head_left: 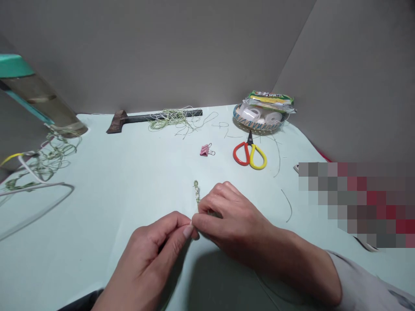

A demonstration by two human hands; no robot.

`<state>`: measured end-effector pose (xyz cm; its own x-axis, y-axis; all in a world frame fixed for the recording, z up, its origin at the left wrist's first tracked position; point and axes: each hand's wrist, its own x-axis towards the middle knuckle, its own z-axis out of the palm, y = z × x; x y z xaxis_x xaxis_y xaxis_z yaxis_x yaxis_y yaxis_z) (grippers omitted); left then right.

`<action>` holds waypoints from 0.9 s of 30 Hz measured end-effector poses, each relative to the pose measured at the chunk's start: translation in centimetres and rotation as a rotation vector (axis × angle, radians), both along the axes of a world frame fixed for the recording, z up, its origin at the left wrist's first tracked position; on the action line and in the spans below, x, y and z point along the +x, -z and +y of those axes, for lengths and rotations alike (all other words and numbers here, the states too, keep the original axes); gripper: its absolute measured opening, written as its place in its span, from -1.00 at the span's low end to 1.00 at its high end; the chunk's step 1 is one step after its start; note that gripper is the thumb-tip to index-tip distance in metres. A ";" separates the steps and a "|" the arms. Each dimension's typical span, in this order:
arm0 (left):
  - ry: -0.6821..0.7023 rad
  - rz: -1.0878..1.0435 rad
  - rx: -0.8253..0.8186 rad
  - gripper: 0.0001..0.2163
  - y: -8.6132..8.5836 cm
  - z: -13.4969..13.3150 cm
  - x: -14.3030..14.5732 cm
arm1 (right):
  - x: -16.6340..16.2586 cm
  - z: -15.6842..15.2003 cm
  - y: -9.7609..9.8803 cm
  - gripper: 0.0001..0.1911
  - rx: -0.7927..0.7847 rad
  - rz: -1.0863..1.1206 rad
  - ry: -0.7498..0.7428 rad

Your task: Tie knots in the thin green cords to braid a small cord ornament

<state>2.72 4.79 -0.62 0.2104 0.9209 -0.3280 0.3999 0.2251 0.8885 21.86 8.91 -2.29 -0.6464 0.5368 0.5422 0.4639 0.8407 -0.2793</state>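
Far left: clear cylindrical container (39, 101), smooth, teal plastic lid, tilted in view. At its base, a loose tangle of green cord (61, 149), thin and loopy. Just below that, a smooth white cable (68, 186) bends in a wide curve over the matte, pale mint tabletop (84, 242).

Next, at the back: axe (136, 118), rough brown wedge-shaped head, straight dark handle. Pale green cord bundle (171, 119) lies across the handle, wiry, stray loops.

Left hand (152, 248): thumb and index tips together, clamped on a pale strand (191, 223), only a speck of it visible. Braided cord (196, 190), knobbly green and white, lies front-center; upper end exposed, lower end runs in under the right hand's fingers. Pink binder clip (205, 150) behind it, 2 wire loops.

Right hand (235, 218): fingers curled together, thumb tip meeting the left's; clamped at the braid's lower end, exact grip hidden. Scissors (249, 153) beyond: 1 red and 1 yellow teardrop handle, dark blades. Oval woven basket (256, 126) behind, holding white spools (274, 118) and a glossy packet (272, 100). Then a thin curved thread (288, 205), and a light grey fabric sleeve (359, 280).
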 end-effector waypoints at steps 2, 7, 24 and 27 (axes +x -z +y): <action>0.014 0.026 0.019 -0.61 0.0 0.0 0.1 | -0.2 0.0 0.0 -0.75 -0.032 0.008 0.018; 0.049 0.060 0.020 -0.61 -0.3 0.0 0.3 | -0.2 0.2 -0.1 -0.83 -0.091 -0.033 0.017; 0.071 0.031 0.021 -0.64 -0.2 -0.3 -0.2 | 0.9 -0.7 -1.2 -0.70 0.277 -0.054 -0.009; 0.075 0.001 0.027 -0.68 -0.4 -0.4 -0.3 | 0.6 -1.1 -1.2 -0.69 0.302 -0.045 -0.019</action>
<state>2.41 4.42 -0.26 0.2793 0.9109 -0.3036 0.4156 0.1703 0.8935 22.48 7.80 -1.06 -0.6817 0.3431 0.6462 0.4531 0.8915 0.0047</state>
